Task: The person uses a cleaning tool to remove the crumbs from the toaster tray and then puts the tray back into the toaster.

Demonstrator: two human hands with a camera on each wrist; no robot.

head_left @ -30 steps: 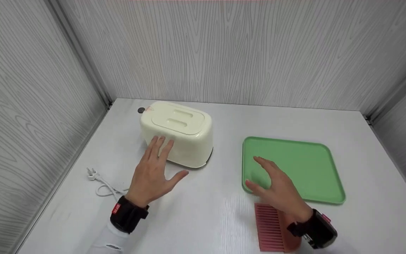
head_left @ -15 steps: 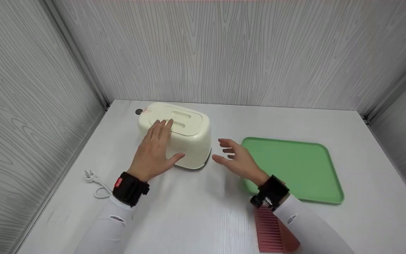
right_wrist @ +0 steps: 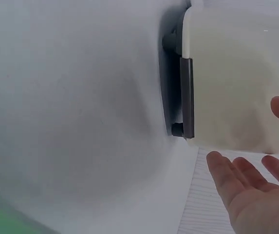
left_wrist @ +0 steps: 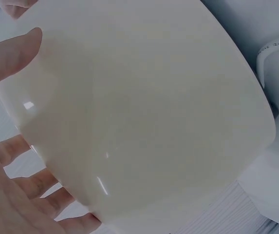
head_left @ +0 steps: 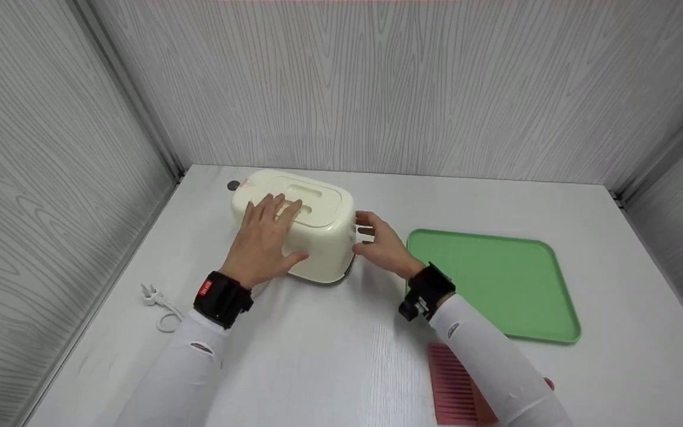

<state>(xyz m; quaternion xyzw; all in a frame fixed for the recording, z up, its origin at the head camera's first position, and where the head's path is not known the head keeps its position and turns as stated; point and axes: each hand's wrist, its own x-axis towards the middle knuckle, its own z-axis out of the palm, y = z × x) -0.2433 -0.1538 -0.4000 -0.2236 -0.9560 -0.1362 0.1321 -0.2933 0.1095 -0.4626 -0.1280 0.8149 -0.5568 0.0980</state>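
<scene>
A cream toaster [head_left: 325, 252] stands upright at the left of the table, two shallow recesses in its top lid [head_left: 326, 207]. Across the toaster's near top edge lies my left hand [head_left: 261, 244], its fingers stretched over the lid and its thumb out along the near side. At the right end is my right hand [head_left: 386, 246], with thumb and loosely bent fingers spread around the corner. In the right wrist view, those fingers [right_wrist: 222, 175] lie beside the toaster wall [right_wrist: 232, 97]; firm contact is unclear. A dark strip [right_wrist: 187, 97] runs along the base.
A green tray [head_left: 495, 284] lies on the right. Near the front, a red ribbed dustpan-like piece [head_left: 451, 385] is partly covered by the right sleeve. A white plug [head_left: 150, 295] and cord lie at left. A dark round knob [head_left: 233, 185] shows behind the toaster.
My right hand has moved left from above the tray to the toaster's right end. The left hand has moved forward onto the lid. The toaster has stayed in place.
</scene>
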